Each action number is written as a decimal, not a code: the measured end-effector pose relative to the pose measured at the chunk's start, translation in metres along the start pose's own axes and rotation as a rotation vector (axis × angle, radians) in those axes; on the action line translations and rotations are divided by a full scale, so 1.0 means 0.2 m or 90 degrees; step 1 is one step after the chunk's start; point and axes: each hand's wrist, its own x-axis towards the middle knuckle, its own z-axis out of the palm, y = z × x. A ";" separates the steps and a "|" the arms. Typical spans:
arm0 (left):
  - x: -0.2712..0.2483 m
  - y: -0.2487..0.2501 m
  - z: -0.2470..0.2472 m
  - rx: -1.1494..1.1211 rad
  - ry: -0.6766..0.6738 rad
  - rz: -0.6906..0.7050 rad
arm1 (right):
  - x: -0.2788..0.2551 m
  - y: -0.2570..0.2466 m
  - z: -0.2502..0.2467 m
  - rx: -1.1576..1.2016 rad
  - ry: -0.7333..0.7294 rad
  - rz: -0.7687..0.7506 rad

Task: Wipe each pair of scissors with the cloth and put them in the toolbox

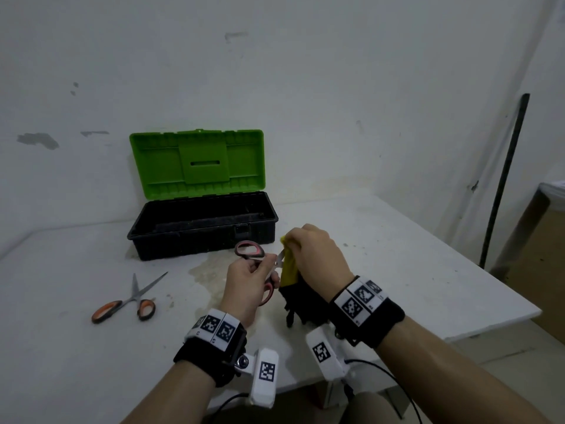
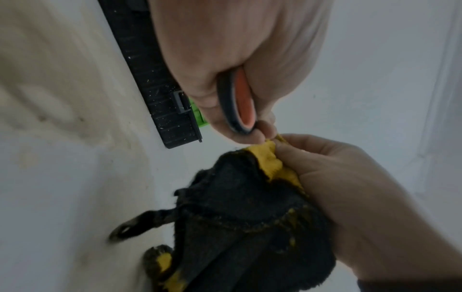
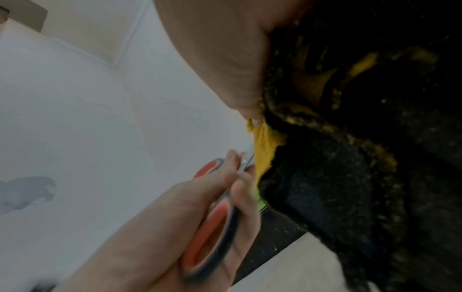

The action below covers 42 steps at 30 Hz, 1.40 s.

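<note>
My left hand (image 1: 249,281) grips a pair of red-and-black-handled scissors (image 1: 251,250) by the handles, just in front of the toolbox. My right hand (image 1: 308,249) holds a black and yellow cloth (image 1: 290,272) wrapped round the blades, which are mostly hidden inside it. In the left wrist view the handle (image 2: 240,102) shows between the curled fingers, with the cloth (image 2: 250,207) bunched below. The right wrist view shows the scissors (image 3: 212,223) and the cloth (image 3: 337,177). A second pair, orange-handled scissors (image 1: 128,302), lies on the table at the left. The black toolbox (image 1: 203,229) stands open with its green lid (image 1: 198,162) up.
The white table (image 1: 397,270) meets a white wall behind the toolbox, and its right edge drops off near a dark pole (image 1: 504,179) leaning on the wall. A stained patch (image 1: 208,270) marks the table in front of the toolbox.
</note>
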 end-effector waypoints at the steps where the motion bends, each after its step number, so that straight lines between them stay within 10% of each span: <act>1: 0.00 0.00 -0.01 0.005 0.000 0.000 | 0.02 0.02 -0.01 -0.001 0.013 0.018; 22: -0.03 0.05 0.01 -0.300 0.002 -0.154 | -0.07 0.00 0.06 0.054 -0.035 -0.073; 42: -0.05 0.02 0.04 -0.166 -0.031 -0.145 | -0.13 -0.10 0.02 -0.055 -0.118 -0.219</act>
